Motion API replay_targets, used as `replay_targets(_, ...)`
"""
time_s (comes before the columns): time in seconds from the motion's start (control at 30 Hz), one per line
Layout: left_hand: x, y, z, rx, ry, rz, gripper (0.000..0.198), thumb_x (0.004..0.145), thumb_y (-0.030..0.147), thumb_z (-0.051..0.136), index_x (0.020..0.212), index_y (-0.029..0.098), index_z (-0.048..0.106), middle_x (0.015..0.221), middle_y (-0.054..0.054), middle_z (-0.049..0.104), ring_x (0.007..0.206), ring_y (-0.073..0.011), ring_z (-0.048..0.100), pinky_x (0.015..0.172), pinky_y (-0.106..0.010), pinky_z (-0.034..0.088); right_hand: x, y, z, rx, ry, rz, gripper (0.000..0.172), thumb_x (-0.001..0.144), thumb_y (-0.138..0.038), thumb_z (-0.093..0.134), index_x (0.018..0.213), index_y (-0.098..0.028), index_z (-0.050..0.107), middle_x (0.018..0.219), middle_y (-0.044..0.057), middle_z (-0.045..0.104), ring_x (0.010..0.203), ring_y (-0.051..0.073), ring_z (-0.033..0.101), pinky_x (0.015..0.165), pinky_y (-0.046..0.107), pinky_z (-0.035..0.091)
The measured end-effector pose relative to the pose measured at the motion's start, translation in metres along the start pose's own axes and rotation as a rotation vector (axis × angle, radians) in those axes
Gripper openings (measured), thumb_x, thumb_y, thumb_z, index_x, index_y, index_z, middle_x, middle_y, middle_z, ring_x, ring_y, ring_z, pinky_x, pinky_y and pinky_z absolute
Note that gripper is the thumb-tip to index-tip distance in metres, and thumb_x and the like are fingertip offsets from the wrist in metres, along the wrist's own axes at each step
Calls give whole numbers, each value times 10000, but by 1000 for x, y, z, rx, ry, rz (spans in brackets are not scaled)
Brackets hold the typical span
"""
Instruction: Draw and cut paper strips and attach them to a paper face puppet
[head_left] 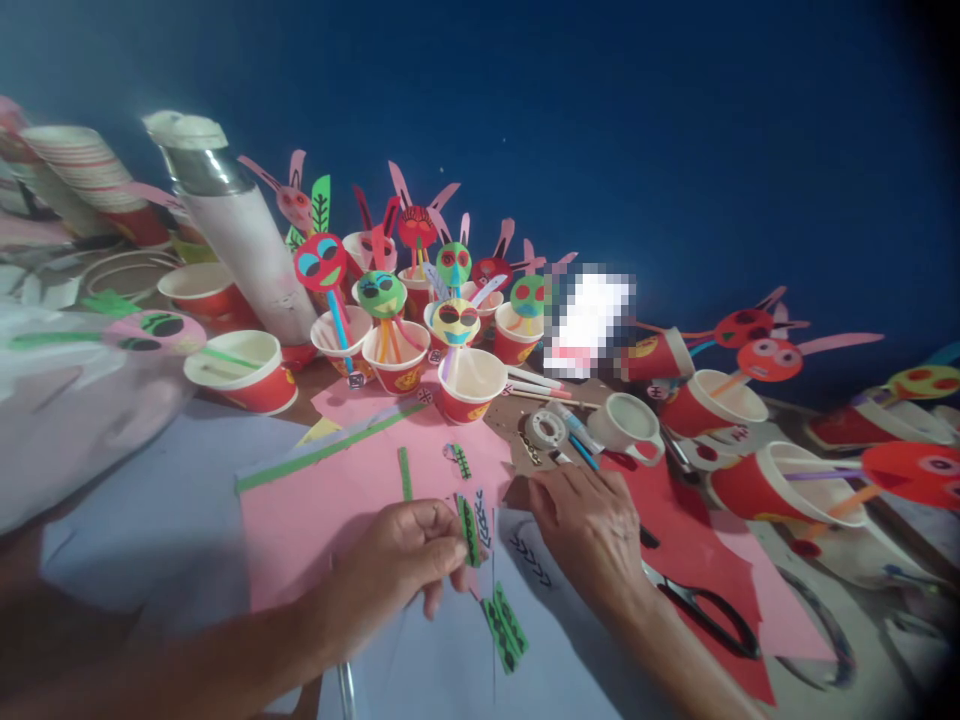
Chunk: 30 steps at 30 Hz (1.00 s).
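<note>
My left hand (416, 545) is closed, pinching a small green paper strip (469, 532) with black drawn marks between thumb and finger. A patterned piece (484, 520) shows right beside that strip. Palm down on the right lies my right hand (592, 520), its fingers loosely bent and apart, with the tips partly hidden; I see nothing held in it. Below and between the hands, green pieces with black diamonds (505, 628) rest on the blue-grey sheet (420, 670). A plain green strip (406, 473) and a small marked green piece (460, 461) lie on pink paper (315, 535).
Paper cups (472, 385) with paper faces on straws stand along the back and right. A flask (240, 240) leans at back left in this tilted view. Scissors (709, 615) lie on red paper (675, 520), near a white mug (626, 425) and a tape roll (546, 428).
</note>
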<state>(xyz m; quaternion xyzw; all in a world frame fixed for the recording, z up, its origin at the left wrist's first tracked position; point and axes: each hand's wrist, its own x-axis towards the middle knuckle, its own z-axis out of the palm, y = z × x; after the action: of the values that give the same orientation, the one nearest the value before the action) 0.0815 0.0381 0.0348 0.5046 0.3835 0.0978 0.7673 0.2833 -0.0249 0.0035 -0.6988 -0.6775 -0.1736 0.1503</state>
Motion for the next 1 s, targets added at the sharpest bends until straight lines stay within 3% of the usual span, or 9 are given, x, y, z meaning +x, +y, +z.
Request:
replay_targets(0.13,3,-3,-2,-174,27,8,191,739,298,625,810,124,595,823,-49,642,633,-120,592,609,-241,418,-5,-19,-19,214,48,-95,175,862,-165,518,716,-186,612,641,14,618,637,164,545,679,326,296)
replay_targets(0.23,4,-4,0,-332,16,10,206,711,297,685,744,121,584,775,-38,625,715,-157,604,767,-332,460,-11,-34,-28,295,22,-158,154,849,-122,514,746,-176,615,630,18,618,624,159,539,669,327,288)
replay_targets(0.4,3,-1,4,-432,14,-36,235,666,271,744,704,115,573,754,-43,643,728,-150,596,732,-290,471,-16,-44,-25,356,23,-231,114,824,-129,524,782,-179,618,656,23,633,597,154,514,648,332,264)
replay_targets(0.57,5,-2,2,-479,11,-56,171,733,232,697,750,117,571,739,-38,664,690,-119,601,665,-234,453,-17,-45,-27,423,20,-280,159,792,-138,531,900,-182,638,688,23,657,598,151,520,694,352,278)
replay_targets(0.67,8,-4,0,-469,17,-37,185,728,250,695,735,125,558,683,-28,658,640,-116,595,616,-226,437,-16,-43,-33,556,13,-293,123,796,-129,533,839,-180,635,677,10,659,586,137,521,684,343,284)
replay_targets(0.77,8,-3,1,-410,53,-28,223,703,292,702,714,132,546,650,-23,651,591,-114,583,582,-228,417,-11,-40,-36,800,-55,-105,129,825,-144,520,760,-186,624,652,-8,645,597,126,536,669,319,320)
replay_targets(0.9,5,-1,2,-212,47,17,211,715,303,663,680,139,536,624,-22,639,571,-120,570,569,-239,396,-5,-39,-34,1141,-323,368,183,867,-248,491,754,-190,622,671,-1,648,628,131,568,600,257,406)
replay_targets(1.0,2,-2,4,-84,29,79,195,720,294,656,672,137,550,609,1,603,571,-101,537,559,-223,377,-6,-43,-32,1344,-439,557,151,829,-319,552,828,-183,617,672,-3,639,614,135,585,565,238,441)
